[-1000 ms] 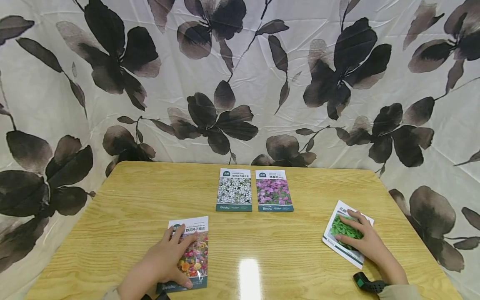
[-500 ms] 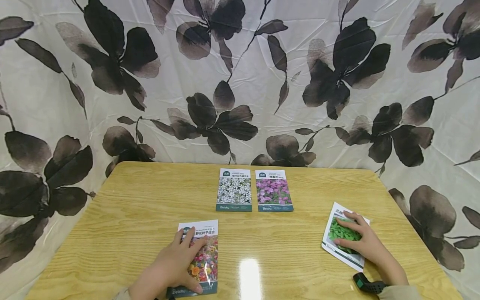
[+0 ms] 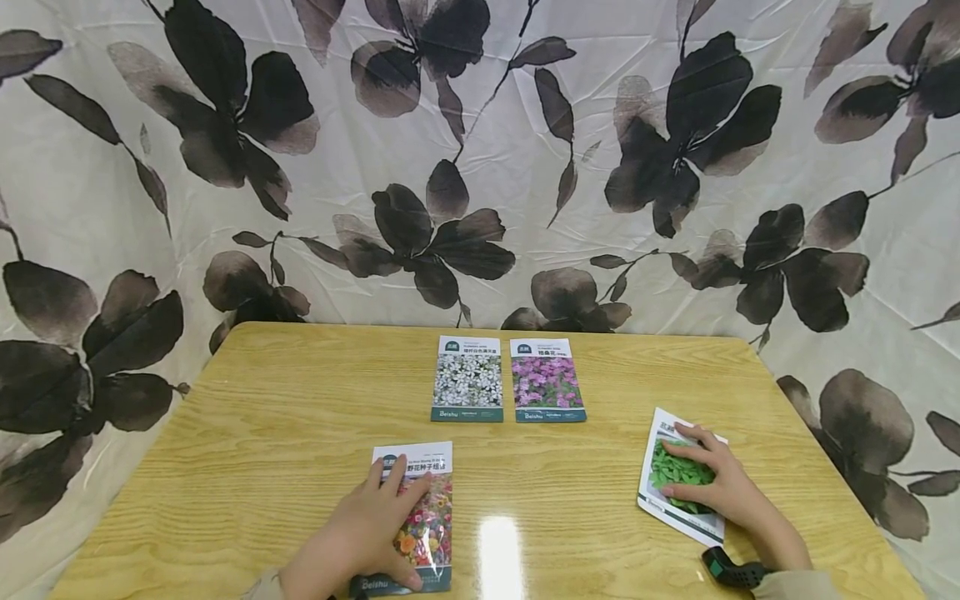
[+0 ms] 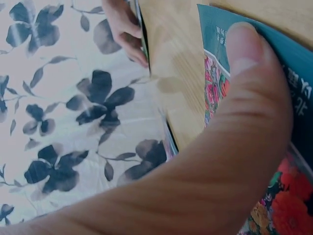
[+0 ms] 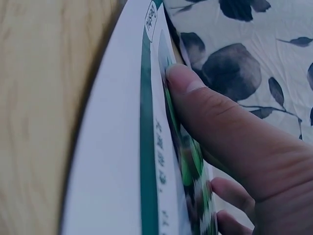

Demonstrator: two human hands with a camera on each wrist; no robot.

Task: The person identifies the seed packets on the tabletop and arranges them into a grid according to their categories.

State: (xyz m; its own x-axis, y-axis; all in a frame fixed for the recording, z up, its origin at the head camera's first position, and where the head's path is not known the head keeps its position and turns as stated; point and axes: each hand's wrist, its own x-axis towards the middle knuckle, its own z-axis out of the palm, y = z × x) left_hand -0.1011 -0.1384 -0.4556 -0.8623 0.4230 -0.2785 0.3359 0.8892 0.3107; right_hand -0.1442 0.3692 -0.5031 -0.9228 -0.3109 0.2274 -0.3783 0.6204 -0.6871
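My left hand rests with spread fingers on a seed packet with mixed colourful flowers, at the near left of centre. In the left wrist view the thumb presses on its face, by the dark green band. On the right side, my right hand lies over a seed packet with green leaves, which sits at a slant. Its fingers spread across the front; the right wrist view has the thumb on the face of this white-and-green packet. Palms and fingers hide parts of both packets.
Toward the table's back edge lie a white-flower seed packet and a pink-flower seed packet, side by side. The wooden table ends at a floral cloth. A black band circles the right wrist.
My left hand has slid the mixed-flower packet rightward across the table. The leafy packet has shifted a little left and nearer under my right hand. The two back packets stay put.
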